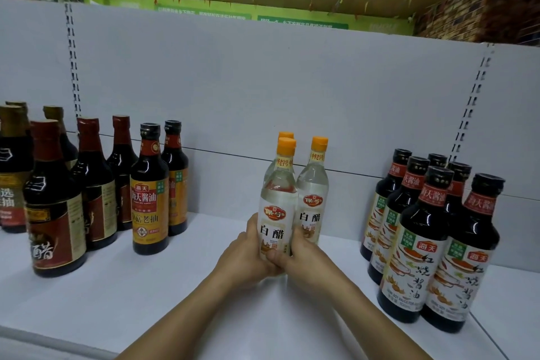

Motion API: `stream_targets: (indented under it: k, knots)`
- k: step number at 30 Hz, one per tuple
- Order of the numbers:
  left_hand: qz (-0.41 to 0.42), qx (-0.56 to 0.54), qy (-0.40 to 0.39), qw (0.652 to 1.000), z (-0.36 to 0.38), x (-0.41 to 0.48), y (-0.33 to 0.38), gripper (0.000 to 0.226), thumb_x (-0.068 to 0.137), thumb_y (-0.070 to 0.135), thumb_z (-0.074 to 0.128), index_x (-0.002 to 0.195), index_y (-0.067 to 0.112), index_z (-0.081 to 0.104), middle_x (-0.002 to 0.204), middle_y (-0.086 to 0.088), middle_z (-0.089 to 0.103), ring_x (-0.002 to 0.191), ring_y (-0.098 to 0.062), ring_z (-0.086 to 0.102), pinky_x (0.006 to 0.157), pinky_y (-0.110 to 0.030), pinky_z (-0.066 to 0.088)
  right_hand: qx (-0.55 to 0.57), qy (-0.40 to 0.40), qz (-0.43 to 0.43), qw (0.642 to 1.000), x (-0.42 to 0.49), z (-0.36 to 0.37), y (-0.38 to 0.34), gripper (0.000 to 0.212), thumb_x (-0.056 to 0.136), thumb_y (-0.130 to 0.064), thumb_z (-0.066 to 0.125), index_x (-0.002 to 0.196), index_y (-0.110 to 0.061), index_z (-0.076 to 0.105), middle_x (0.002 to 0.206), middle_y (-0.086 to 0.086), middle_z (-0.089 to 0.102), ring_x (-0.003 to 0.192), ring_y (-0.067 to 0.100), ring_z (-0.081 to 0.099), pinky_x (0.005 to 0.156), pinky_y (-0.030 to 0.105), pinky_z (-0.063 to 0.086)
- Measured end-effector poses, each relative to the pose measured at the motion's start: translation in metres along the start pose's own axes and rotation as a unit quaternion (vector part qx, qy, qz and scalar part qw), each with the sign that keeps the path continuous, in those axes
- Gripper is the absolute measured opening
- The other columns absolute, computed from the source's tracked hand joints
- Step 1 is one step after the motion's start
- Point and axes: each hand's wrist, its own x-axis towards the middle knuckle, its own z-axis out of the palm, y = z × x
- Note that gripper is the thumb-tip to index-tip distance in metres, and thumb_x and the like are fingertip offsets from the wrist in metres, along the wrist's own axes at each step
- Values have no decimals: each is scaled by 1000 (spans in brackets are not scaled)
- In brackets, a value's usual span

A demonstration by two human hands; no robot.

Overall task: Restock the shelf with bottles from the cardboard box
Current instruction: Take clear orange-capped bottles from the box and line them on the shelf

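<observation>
A clear white-vinegar bottle [277,204] with an orange cap stands upright on the white shelf [122,295], in the middle. My left hand [245,257] grips its lower left side. My right hand [301,260] grips its lower right side, thumb across the front of the label. Two more vinegar bottles stand behind it: one [313,184] just to the right, another [285,135] mostly hidden with only its cap showing. The cardboard box is out of view.
Dark soy-sauce and vinegar bottles [149,190] stand in a group at the left. Several dark soy-sauce bottles with white labels [420,242] stand at the right. The grey back panel [263,90] rises behind them. Bare shelf lies on both sides of the vinegar bottles.
</observation>
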Motion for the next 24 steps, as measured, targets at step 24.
stream_targets:
  k: [24]
  knots:
    - [52, -114, 17, 992, 3, 11, -21, 87, 83, 10, 83, 139, 43, 25, 116, 28, 60, 95, 6, 65, 63, -11, 52, 10, 91, -20, 996, 8, 20, 9, 54, 98, -45, 58, 144, -29, 36, 143, -7, 57, 128, 20, 57, 102, 38, 49]
